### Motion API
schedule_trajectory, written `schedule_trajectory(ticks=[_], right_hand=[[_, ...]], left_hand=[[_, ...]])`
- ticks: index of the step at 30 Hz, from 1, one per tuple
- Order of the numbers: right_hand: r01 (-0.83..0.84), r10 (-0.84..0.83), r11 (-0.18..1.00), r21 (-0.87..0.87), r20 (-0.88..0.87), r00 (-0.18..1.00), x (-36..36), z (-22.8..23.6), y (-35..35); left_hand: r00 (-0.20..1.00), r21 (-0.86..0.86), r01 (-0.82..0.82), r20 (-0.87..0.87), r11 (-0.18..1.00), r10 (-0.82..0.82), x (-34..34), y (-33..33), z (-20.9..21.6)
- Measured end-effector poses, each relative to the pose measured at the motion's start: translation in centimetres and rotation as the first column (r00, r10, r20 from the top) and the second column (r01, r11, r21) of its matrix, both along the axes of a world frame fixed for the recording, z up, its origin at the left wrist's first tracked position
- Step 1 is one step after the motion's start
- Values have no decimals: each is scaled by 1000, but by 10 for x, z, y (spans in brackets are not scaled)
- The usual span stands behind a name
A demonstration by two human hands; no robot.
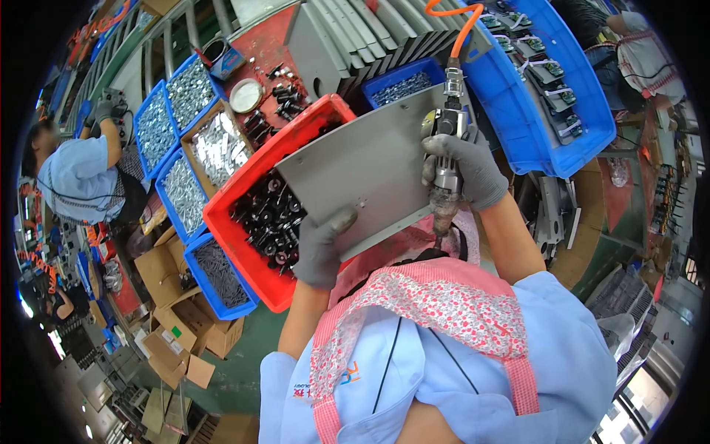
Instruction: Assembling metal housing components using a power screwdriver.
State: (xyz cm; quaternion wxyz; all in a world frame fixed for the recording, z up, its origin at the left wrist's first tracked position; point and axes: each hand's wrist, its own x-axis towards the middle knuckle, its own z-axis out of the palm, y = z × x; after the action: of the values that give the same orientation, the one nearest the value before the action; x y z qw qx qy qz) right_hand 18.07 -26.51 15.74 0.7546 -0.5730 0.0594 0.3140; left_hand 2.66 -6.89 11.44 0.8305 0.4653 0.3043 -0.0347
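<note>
A flat grey metal panel [355, 174] is tilted in front of me, over the edge of a red bin. My left hand [322, 248], in a grey glove, grips its near left corner with the thumb on top. In my gloved right hand [467, 164] is a pneumatic screwdriver [446, 177], fingers wrapped round its body. Its tip points down toward my apron, and an orange air hose [467, 33] runs from its top end. The red bin [214, 214] holds many black knob-like parts [268, 222], partly hidden by the panel.
Blue bins of screws and small metal parts [185, 192] line the left. Grey panels [355, 37] stand stacked at the back, beside a small blue bin [403, 80]. A large blue tray [547, 148] with circuit boards lies right. Another person [81, 174] works at far left; cardboard boxes [170, 348] stand lower left.
</note>
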Motion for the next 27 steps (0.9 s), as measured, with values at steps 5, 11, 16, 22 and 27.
schedule_trajectory(ticks=[5, 11, 16, 22, 27], right_hand=[[66, -100, 978, 197, 166, 981, 25, 22, -25], [301, -403, 901, 312, 346, 847, 65, -7, -68], [460, -518, 855, 239, 433, 738, 86, -49, -64], [432, -519, 854, 289, 429, 739, 107, -91, -39], [396, -456, 887, 236, 580, 675, 120, -121, -12]], left_hand=[[993, 102, -106, 71, 989, 99, -17, 29, -22], [913, -10, -407, 22, 913, 408, -42, 61, -37], [885, -33, -453, -141, 891, 445, -37, 50, -28], [832, -97, -534, -238, 840, 501, -27, 28, -31], [820, -121, -560, -224, 820, 527, -26, 27, -30]])
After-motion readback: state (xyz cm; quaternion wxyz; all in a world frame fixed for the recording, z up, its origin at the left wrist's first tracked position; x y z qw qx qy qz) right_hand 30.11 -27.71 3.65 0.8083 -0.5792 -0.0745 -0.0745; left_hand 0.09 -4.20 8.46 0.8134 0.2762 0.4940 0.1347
